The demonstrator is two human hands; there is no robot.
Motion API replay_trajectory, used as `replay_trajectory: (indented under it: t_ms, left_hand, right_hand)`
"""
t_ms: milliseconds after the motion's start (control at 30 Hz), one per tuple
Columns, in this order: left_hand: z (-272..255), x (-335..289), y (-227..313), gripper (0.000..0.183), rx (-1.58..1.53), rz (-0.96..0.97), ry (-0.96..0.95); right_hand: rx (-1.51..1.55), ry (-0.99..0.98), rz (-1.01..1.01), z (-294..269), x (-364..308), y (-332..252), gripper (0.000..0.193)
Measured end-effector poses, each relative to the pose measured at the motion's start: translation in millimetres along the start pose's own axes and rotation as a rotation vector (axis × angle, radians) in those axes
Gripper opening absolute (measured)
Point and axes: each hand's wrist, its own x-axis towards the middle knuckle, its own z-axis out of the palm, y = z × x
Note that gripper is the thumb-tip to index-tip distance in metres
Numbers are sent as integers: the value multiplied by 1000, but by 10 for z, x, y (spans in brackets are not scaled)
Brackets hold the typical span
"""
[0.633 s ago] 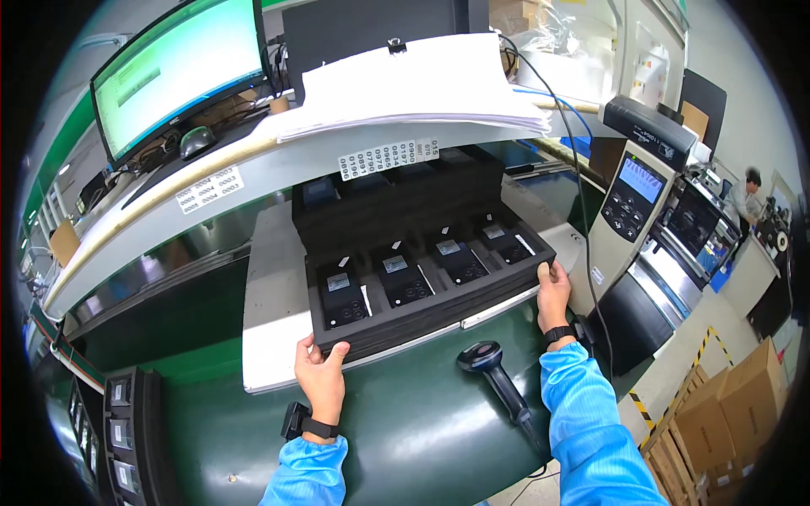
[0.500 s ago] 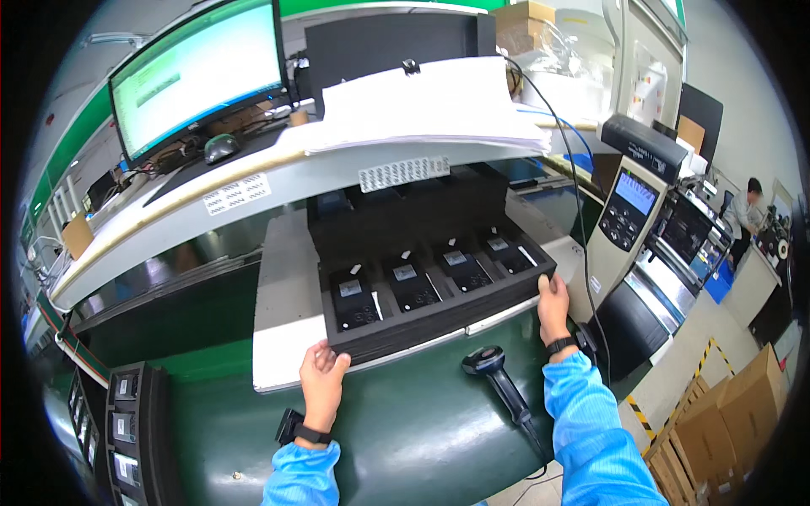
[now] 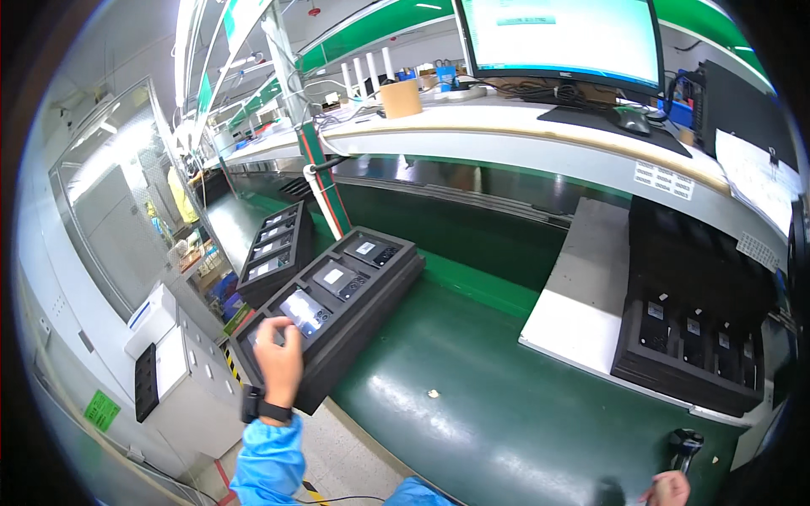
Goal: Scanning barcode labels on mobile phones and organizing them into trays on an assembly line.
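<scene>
My left hand (image 3: 278, 363) hovers over the near end of a black foam tray (image 3: 363, 325), its fingers curled with a gap between thumb and forefinger; I see nothing held. Flat black devices with pale labels lie in the tray's slots, among them a shiny device (image 3: 305, 312) just beyond my fingers. At the lower right edge, my right hand (image 3: 669, 488) is closed around the handle of a black barcode scanner (image 3: 686, 439), partly cut off by the frame. A second loaded foam tray (image 3: 629, 368) sits at the right, on a white board (image 3: 553, 329).
Another foam tray of devices (image 3: 274, 244) stands behind the left one. A green bench top (image 3: 422, 405) spans the middle. Above it runs a shelf (image 3: 523, 135) with a monitor (image 3: 561, 38), mouse (image 3: 633, 121) and tape roll (image 3: 401, 99). A white cabinet (image 3: 190, 379) stands at the left.
My view has swung left. Both hands have left the foam tray on the white board: the left is now over the left-hand tray, the right has closed on the scanner.
</scene>
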Motion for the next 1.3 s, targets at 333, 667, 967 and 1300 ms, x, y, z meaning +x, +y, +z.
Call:
replay_trajectory:
  t_ms: [333,667,967,1300]
  left_hand:
    - [-668,311,-2117,44,-21,-596,-68]
    - [-657,191,-2159,29,-235,-683,43]
    - [-657,97,-2043,24,-246,-677,75]
    - [-687,-437,-1349,26,-20,-548,220]
  right_hand:
    - [52,-264,110,879,157,422,16]
    - [67,-270,107,1167,246,410,14]
    - [70,-254,111,1226,258,511,14]
    - [73,-237,88,1227,240,540,14]
